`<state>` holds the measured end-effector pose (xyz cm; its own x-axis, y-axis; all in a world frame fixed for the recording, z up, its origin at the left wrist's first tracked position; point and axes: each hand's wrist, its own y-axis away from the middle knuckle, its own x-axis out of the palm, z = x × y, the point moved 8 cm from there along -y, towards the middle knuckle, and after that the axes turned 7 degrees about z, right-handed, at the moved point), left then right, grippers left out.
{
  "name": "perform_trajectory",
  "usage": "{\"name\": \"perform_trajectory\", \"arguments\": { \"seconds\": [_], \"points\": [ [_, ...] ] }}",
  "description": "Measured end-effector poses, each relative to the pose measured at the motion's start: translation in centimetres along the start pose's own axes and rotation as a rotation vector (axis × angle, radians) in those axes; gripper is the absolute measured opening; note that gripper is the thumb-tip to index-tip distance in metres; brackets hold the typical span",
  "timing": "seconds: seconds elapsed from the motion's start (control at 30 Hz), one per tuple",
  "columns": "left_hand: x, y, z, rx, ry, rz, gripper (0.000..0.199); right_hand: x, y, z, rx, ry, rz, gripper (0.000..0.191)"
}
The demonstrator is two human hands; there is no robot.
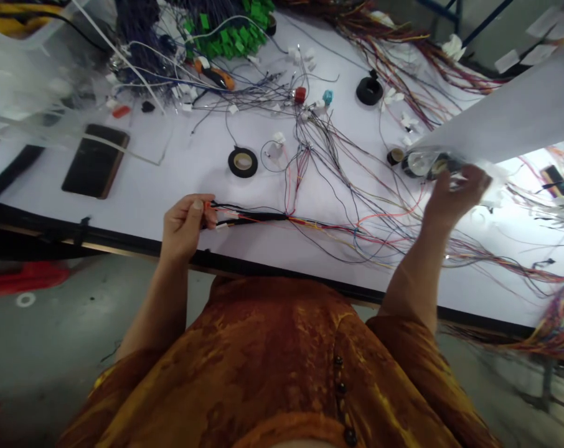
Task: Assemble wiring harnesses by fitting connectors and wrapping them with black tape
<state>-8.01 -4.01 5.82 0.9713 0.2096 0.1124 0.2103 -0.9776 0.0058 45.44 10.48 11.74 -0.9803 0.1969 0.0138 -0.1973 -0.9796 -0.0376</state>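
My left hand [186, 225] is closed in a pinch on a small orange connector [207, 205] at the left end of a wire harness [267, 216]. Black tape wraps this end of the harness, and its loose coloured wires fan out to the right. At the right, my right hand [454, 193] has its fingers bent at a clear plastic bag [495, 180] with dark tape rolls [438, 167] in it. What those fingers grip is hard to make out. A roll of black tape [243, 162] lies flat beyond the harness, between my hands.
A phone [95, 160] lies at the left. Farther back are orange-handled pliers [216, 74], green connectors [235, 34] and another black tape roll [370, 90]. A small brown roll [394, 156] stands near the bag. A white slanted panel [506, 112] rises at the right.
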Motion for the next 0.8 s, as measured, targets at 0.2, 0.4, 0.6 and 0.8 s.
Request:
{"name": "perform_trajectory", "arguments": {
  "seconds": [0.2,0.4,0.6,0.8],
  "points": [
    [0.9,-0.8,-0.4,-0.001,-0.044,-0.023,0.032,23.7,7.1,-3.6,-0.110,0.528,0.640,0.007],
    [1.7,-1.4,-0.9,0.020,-0.052,0.013,0.037,27.6,7.6,-6.2,0.105,0.402,0.710,0.022],
    [1.9,-3.1,0.9,-0.025,0.031,0.068,0.034,29.1,7.6,-0.3,0.055,0.071,0.708,0.038],
    [1.6,-3.8,1.3,-0.026,0.198,0.061,0.032,34.9,10.4,4.3,-0.138,0.112,0.919,0.034]
  ]
}}
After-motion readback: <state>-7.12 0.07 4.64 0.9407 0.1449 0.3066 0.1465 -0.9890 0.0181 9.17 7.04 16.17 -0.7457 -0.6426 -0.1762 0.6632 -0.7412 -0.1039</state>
